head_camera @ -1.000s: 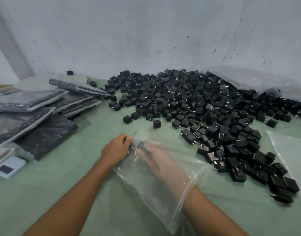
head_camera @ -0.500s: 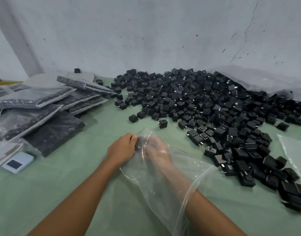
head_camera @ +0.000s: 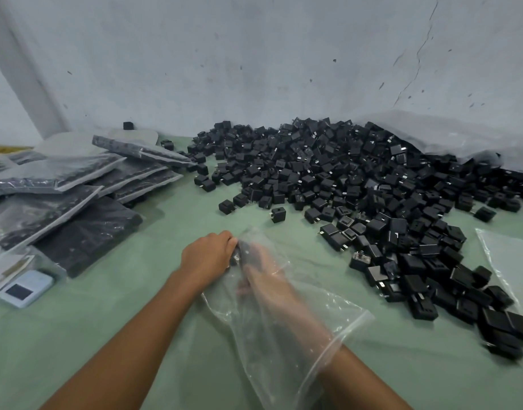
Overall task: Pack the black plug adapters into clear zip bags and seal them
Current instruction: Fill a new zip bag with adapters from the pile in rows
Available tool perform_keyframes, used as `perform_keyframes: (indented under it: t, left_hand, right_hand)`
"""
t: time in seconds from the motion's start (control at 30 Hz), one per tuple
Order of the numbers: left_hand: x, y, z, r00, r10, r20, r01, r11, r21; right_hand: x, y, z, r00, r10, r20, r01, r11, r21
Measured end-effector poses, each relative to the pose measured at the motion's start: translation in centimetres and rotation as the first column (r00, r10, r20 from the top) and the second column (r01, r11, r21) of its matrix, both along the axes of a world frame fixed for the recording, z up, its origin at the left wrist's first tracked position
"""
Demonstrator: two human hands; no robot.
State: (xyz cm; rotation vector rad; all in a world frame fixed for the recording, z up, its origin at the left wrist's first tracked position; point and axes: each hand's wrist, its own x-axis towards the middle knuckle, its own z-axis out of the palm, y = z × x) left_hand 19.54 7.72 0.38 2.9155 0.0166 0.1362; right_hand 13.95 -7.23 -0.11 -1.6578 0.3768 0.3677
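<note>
L hand (head_camera: 207, 258): fingers curled, gripping far end of the bag (head_camera: 322, 306) from outside, knuckles up. R hand (head_camera: 263, 272) is pushed deep inside the bag, seen only through the plastic & blurred; can't tell if its fingers are curled or what they hold. A dark shape sits inside the bag's far end, btwn the two hands, too smeared to name. Bag lies on the green counter (head_camera: 106, 321), its mouth round the R forearm.

Just right & beyond: big loose heap of black adapters (head_camera: 343, 179), spreading from the wall (head_camera: 254, 54) down along the R side, nearest ones close to the bag. A few strays lie apart at the heap's front edge. Far right, a spare bag (head_camera: 505, 255), flat, partly under adapters. Back right, a crumpled plastic sack (head_camera: 446, 134) against the wall.

Left: packed bags (head_camera: 77, 184), overlapping in a leaning stack. Nearer, a small pale-blue device (head_camera: 25, 288) w/ dark screen.
</note>
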Motion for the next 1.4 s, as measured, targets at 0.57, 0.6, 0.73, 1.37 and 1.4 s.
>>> perform_keyframes:
  t: [0.57,0.6,0.73,1.37,1.4]
  left_hand:
    - [1.3,-1.2,-1.4,0.989,0.136,-0.054,-0.145,0.958,-0.245]
    - [1.4,-1.2,-1.4,0.989,0.136,-0.057,-0.146,0.957,-0.251]
    - [1.6,-1.1,-1.6,0.991,0.123,-0.054,-0.133,0.955,-0.263]
    - [1.5,-0.7,-1.8,0.995,0.090,-0.040,-0.096,0.971,-0.217]
    - [1.6,-0.6,-1.9,0.995,0.091,-0.039,-0.097,0.971,-0.219]
  right_hand:
    - [0.2,-0.7,0.3,0.958,0.185,0.221,-0.206,0.975,0.078]
    - [0.1,-0.8,0.3,0.954,0.188,0.233,-0.214,0.972,0.094]
    - [0.1,-1.1,0.5,0.934,0.216,0.285,-0.263,0.955,0.139]
    - [-4.3,-5.0,2.0,0.929,0.280,0.242,-0.282,0.959,-0.028]
    - [-5.9,-6.4,1.9,0.921,0.313,0.234,-0.313,0.949,-0.040]
